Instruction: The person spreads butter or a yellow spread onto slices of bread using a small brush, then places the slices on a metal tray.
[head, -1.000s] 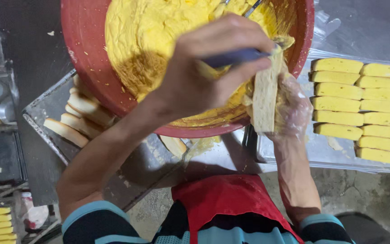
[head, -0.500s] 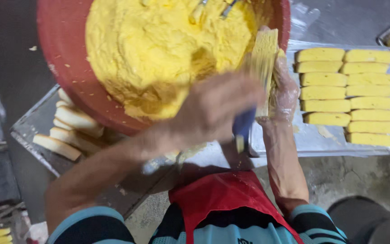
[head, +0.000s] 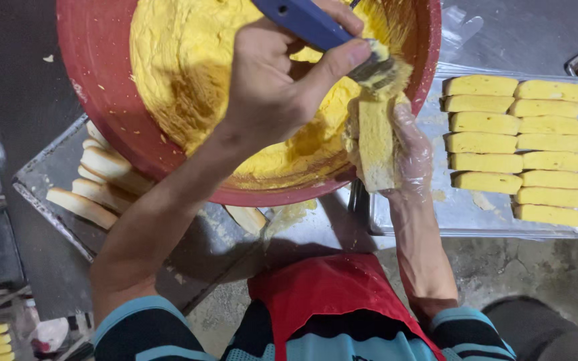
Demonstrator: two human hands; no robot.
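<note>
My left hand [head: 272, 93] has its fingers clamped on the brush [head: 332, 37], spreading yellow paste on the bread stick [head: 376, 144] gripped in my gloved right hand [head: 409, 150] over the bowl [head: 95, 113]; next, I judge, coat evenly.

No packages, labels, signs or screens visible anywhere around the red bowl [head: 95, 100]; nothing printed shows.

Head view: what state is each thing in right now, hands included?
Left hand: bare, gripping the blue-handled brush.
Right hand: in a clear glove, holding an upright bread slice.
Red bowl: holds yellow spread.
Right tray: rows of coated slices.
Left tray: plain slices.
</note>
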